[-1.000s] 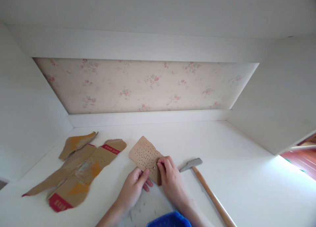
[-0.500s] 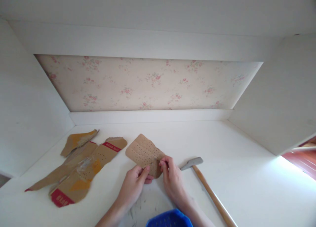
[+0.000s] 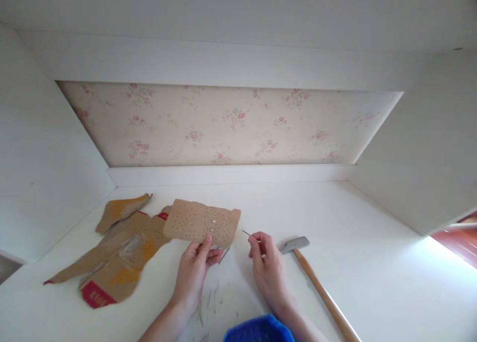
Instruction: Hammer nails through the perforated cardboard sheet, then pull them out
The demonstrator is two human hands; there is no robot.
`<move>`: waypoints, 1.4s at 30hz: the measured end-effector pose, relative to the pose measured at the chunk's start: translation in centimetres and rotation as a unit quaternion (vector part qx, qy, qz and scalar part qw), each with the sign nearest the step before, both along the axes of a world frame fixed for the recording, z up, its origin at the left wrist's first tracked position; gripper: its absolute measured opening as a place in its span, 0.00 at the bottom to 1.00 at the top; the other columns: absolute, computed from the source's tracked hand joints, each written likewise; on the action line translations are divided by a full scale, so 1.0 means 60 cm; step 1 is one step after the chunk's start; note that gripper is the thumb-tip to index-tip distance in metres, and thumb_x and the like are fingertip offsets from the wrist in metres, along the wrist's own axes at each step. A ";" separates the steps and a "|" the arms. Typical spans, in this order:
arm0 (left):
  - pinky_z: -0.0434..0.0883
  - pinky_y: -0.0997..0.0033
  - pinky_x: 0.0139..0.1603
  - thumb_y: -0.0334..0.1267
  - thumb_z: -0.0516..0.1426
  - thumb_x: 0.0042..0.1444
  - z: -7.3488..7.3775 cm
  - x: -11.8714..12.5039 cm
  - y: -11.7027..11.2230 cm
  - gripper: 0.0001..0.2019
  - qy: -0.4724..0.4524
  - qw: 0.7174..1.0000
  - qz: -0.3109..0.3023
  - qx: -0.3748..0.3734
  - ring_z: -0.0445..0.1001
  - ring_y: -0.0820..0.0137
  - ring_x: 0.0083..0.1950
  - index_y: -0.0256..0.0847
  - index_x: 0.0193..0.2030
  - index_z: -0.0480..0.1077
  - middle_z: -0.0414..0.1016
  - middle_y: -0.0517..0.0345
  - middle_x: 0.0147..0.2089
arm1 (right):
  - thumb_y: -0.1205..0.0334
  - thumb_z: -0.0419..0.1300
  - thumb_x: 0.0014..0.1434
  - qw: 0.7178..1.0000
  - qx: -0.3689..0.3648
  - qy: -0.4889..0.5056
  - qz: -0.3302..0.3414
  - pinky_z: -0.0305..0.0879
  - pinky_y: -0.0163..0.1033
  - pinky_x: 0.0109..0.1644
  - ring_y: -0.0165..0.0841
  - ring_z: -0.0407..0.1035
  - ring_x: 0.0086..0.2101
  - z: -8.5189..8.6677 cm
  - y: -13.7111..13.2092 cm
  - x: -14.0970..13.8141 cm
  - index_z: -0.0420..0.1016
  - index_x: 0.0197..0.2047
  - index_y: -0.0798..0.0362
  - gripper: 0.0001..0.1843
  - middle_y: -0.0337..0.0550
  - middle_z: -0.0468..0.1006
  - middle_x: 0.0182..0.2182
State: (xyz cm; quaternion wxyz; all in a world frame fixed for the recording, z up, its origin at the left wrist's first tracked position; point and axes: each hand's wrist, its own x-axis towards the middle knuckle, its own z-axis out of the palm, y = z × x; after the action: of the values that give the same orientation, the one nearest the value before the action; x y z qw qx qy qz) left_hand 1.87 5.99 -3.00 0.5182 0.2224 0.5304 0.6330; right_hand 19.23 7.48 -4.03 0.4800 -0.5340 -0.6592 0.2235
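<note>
Blue plastic, pierced with small holes: the rim of a basket (image 3: 259,331) at the near edge of the white counter (image 3: 357,233). Beyond it the hands are apart. The left hand (image 3: 196,272) pinches, thumb uppermost, the near edge of a perforated cardboard piece (image 3: 197,222). This is a brown, flat strip with rounded corners and rows of small holes, its long axis running left to right. The right hand (image 3: 268,267) is closed on a nail (image 3: 246,233), thin and metallic, held at the fingertips. Its free end points diagonally far-left towards the strip's right end, near but not touching it. Just right of this hand lies a hammer (image 3: 296,243), grey head far-left, wooden handle running near-right. Torn, printed cardboard scraps (image 3: 119,257) lie at left. Floral wallpaper (image 3: 223,123) backs the counter.
</note>
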 end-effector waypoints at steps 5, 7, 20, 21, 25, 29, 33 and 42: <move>0.75 0.77 0.30 0.46 0.70 0.46 0.001 -0.005 0.004 0.17 -0.039 0.997 0.058 0.020 0.79 0.71 0.29 0.39 0.33 0.69 0.75 0.64 0.25 | 0.59 0.54 0.69 0.995 -0.008 -0.080 0.062 0.66 0.35 0.38 0.33 0.76 0.33 0.005 0.003 0.001 0.76 0.40 0.48 0.10 0.39 0.82 0.35; 0.74 0.77 0.29 0.47 0.70 0.47 0.000 -0.005 0.004 0.17 -0.024 0.999 0.044 0.014 0.79 0.70 0.29 0.38 0.32 0.70 0.76 0.63 0.24 | 0.63 0.55 0.68 0.990 -0.010 -0.114 0.084 0.66 0.36 0.40 0.35 0.76 0.36 0.008 0.002 0.000 0.79 0.38 0.47 0.11 0.40 0.82 0.37; 0.71 0.68 0.33 0.59 0.62 0.51 -0.002 -0.004 -0.004 0.23 0.190 0.977 -0.099 -0.002 0.76 0.64 0.29 0.37 0.29 0.75 0.79 0.53 0.26 | 0.63 0.54 0.66 0.988 -0.015 -0.118 0.094 0.63 0.37 0.37 0.33 0.70 0.31 0.014 0.000 -0.003 0.76 0.31 0.50 0.13 0.40 0.76 0.32; 0.71 0.68 0.34 0.59 0.62 0.51 -0.002 -0.005 -0.003 0.23 0.192 0.976 -0.099 -0.003 0.76 0.64 0.29 0.37 0.29 0.75 0.79 0.53 0.27 | 0.64 0.52 0.66 0.991 -0.015 -0.103 0.081 0.62 0.36 0.34 0.31 0.68 0.29 0.015 -0.002 -0.002 0.72 0.30 0.50 0.14 0.40 0.74 0.30; 0.71 0.68 0.36 0.58 0.61 0.54 0.003 -0.003 -0.004 0.22 0.231 0.965 -0.126 -0.003 0.76 0.63 0.31 0.38 0.28 0.76 0.79 0.53 0.27 | 0.61 0.50 0.67 0.995 -0.023 -0.068 0.067 0.58 0.35 0.30 0.30 0.65 0.25 0.021 -0.011 0.001 0.63 0.29 0.48 0.13 0.35 0.69 0.25; 0.67 0.70 0.32 0.57 0.58 0.58 0.013 0.006 -0.010 0.23 0.320 0.925 -0.205 0.022 0.74 0.64 0.29 0.39 0.26 0.76 0.78 0.54 0.25 | 0.50 0.53 0.67 0.990 -0.054 -0.088 0.095 0.54 0.35 0.28 0.30 0.63 0.23 0.027 -0.014 -0.004 0.63 0.27 0.48 0.18 0.33 0.68 0.21; 0.63 0.72 0.30 0.55 0.55 0.61 0.017 0.012 -0.017 0.23 0.361 0.890 -0.273 0.060 0.73 0.65 0.29 0.40 0.24 0.76 0.76 0.56 0.24 | 0.49 0.51 0.68 0.989 -0.063 -0.100 0.090 0.55 0.35 0.28 0.32 0.67 0.24 0.027 -0.014 -0.009 0.66 0.28 0.49 0.19 0.36 0.72 0.22; 0.68 0.71 0.31 0.55 0.56 0.60 0.015 0.012 -0.017 0.22 0.345 0.904 -0.250 0.040 0.77 0.63 0.30 0.40 0.27 0.77 0.80 0.54 0.27 | 0.55 0.49 0.69 0.990 -0.034 -0.076 0.115 0.55 0.34 0.27 0.29 0.66 0.21 0.022 -0.017 -0.004 0.65 0.26 0.48 0.18 0.34 0.72 0.20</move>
State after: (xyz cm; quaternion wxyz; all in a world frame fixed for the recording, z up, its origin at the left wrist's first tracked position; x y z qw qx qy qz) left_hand 2.60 4.97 -2.13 0.4346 0.5732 0.5769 0.3870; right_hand 19.01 6.44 -2.73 0.3814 -0.4860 -0.7427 0.2584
